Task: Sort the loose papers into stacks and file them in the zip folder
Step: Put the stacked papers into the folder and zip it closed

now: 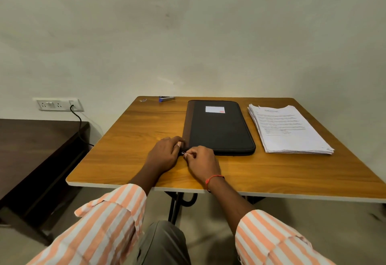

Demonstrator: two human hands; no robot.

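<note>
A black zip folder (219,128) with a brown spine strip and a white label lies flat in the middle of the wooden table (133,160). To its right sits a stack of printed papers (288,131), a little fanned at the edges. My left hand (166,154) holds the folder's near-left corner, fingers curled against its edge. My right hand (201,161) pinches the small metal zip pull at that same corner. The folder looks zipped closed along its near edge.
A blue stapler (166,98) and a small dark item (143,100) lie at the table's far left edge. A dark low table (35,147) stands to the left, below a wall socket (58,104) with a black cable plugged in.
</note>
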